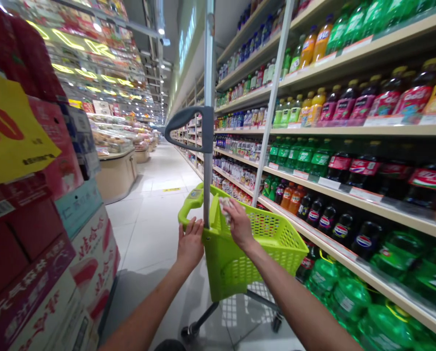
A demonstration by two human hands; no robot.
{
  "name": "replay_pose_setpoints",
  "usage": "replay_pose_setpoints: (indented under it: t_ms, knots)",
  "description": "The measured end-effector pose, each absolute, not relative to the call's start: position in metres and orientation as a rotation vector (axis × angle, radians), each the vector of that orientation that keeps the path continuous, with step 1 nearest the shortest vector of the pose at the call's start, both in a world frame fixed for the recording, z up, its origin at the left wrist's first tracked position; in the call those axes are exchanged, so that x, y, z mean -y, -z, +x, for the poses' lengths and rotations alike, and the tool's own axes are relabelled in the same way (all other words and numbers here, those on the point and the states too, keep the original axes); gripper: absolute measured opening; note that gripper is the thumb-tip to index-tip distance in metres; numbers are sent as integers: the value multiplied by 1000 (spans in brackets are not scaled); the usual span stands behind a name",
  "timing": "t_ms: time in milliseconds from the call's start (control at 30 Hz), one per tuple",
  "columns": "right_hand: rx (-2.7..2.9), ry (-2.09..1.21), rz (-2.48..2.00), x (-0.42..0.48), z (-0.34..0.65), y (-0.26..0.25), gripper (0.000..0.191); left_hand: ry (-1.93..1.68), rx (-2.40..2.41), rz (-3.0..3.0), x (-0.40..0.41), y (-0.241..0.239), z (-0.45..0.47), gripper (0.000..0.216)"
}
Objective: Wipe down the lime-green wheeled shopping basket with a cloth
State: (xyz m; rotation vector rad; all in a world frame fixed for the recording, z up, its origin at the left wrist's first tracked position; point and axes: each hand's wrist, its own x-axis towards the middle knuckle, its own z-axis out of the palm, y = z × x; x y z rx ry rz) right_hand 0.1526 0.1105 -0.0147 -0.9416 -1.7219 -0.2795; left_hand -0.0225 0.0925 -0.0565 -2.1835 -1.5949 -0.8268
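A lime-green wheeled shopping basket stands in the aisle before me, its grey telescopic handle rising up the middle of the view. My left hand rests against the basket's near rim beside the handle pole, fingers together and pointing up. My right hand reaches over the rim into the basket, fingers closed on a small pale cloth or paper pressed to the inside wall.
Shelves of bottled soft drinks run along the right. Stacked red and white cartons with a yellow price sign stand close on the left. The tiled aisle floor stretches ahead towards counters.
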Motion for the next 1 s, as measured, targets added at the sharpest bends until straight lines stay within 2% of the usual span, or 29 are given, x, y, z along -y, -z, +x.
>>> replay_pose_setpoints:
  t_ms: [100, 167, 200, 300, 433, 500, 633, 700, 833, 1000]
  knots:
    - [1675, 531, -702, -129, 121, -84, 33, 810, 1600, -2182, -93, 59, -22, 56]
    - [1747, 659, -643, -137, 107, -117, 34, 791, 1603, -2183, -92, 59, -22, 58]
    - [1819, 709, -622, -140, 103, -119, 35, 780, 1602, -2183, -92, 60, -23, 58]
    - [2143, 773, -556, -136, 105, -75, 40, 759, 1591, -2179, -93, 60, -26, 61]
    - [2462, 662, -507, -124, 121, -11, 39, 778, 1547, -2185, -94, 62, -31, 61]
    - [2442, 576, -499, -123, 123, -18, 38, 787, 1523, -2183, -94, 63, -32, 62]
    - [2127, 473, -556, -132, 118, -65, 36, 791, 1486, -2181, -94, 63, -33, 64]
    - [2081, 483, -582, -134, 117, -64, 35, 782, 1492, -2193, -93, 63, -34, 64]
    - [2154, 473, -709, -121, 118, 10, 37, 757, 1491, -2207, -92, 62, -34, 65]
    - [1990, 303, -1036, -99, 140, 108, 40, 793, 1466, -2205, -93, 61, -38, 63]
